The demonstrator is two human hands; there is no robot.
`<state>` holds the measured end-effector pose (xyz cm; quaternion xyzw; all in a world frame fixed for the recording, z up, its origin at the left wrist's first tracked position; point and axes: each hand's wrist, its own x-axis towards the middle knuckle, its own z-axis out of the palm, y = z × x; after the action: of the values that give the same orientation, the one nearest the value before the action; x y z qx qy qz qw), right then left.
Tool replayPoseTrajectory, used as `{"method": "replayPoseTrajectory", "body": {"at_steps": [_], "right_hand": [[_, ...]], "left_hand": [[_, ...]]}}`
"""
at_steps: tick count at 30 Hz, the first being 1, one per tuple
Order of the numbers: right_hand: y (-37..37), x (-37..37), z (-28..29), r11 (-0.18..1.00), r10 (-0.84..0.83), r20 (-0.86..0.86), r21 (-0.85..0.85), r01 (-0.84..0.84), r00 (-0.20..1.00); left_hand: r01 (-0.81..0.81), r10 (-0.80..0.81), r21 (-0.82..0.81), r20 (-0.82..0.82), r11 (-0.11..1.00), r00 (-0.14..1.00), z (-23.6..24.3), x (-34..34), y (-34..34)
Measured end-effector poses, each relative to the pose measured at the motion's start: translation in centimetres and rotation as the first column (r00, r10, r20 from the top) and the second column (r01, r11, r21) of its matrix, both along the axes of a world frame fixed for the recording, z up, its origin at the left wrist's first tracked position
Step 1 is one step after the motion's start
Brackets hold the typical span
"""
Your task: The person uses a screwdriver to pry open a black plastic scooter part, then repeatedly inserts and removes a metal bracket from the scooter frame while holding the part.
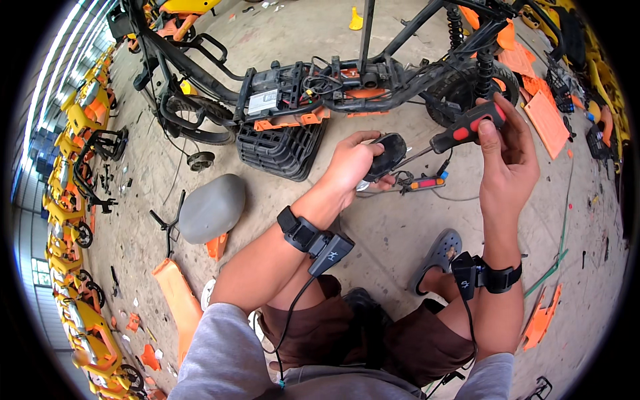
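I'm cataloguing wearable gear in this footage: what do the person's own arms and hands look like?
The left hand and right hand are gloveless. Each forearm wears a black strap carrying a black box with a small pale marking; a thin black cable runs from each box. Light-grey sleeves leave the forearms bare.

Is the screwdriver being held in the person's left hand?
No, the right hand holds the red-and-black screwdriver, while the left hand holds a rounded black part.
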<state>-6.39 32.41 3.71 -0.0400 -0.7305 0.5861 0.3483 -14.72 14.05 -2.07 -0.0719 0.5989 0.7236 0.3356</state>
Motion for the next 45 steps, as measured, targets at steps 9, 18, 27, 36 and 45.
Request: {"method": "replayPoseTrajectory", "body": {"at_steps": [9,18,27,36,45], "right_hand": [[1.1,-0.3,-0.6,0.988,0.152,-0.099,-0.012,-0.154,0.983],[0.5,-0.4,-0.5,0.993,-0.077,0.019,-0.086,0.079,0.997],[2.0,-0.8,-0.8,0.997,0.054,0.040,-0.063,-0.051,0.998],[1.3,0.0,-0.2,1.000,0.027,0.097,-0.019,-0.025,0.995],[0.6,-0.3,-0.9,0.995,-0.100,0.089,0.012,0.100,0.991]], "left_hand": [[-0.067,0.068,0.005,-0.050,0.998,0.996,0.0,0.3,0.6],[-0.134,0.126,-0.045,-0.157,0.990,0.980,-0.4,0.8,1.2],[-0.180,0.182,0.021,-0.121,0.983,0.976,-0.5,0.1,0.9],[-0.161,0.156,-0.027,-0.142,0.987,0.978,-0.7,0.6,1.2],[-0.234,0.205,-0.056,-0.312,0.971,0.928,-0.8,0.7,1.6]]}}
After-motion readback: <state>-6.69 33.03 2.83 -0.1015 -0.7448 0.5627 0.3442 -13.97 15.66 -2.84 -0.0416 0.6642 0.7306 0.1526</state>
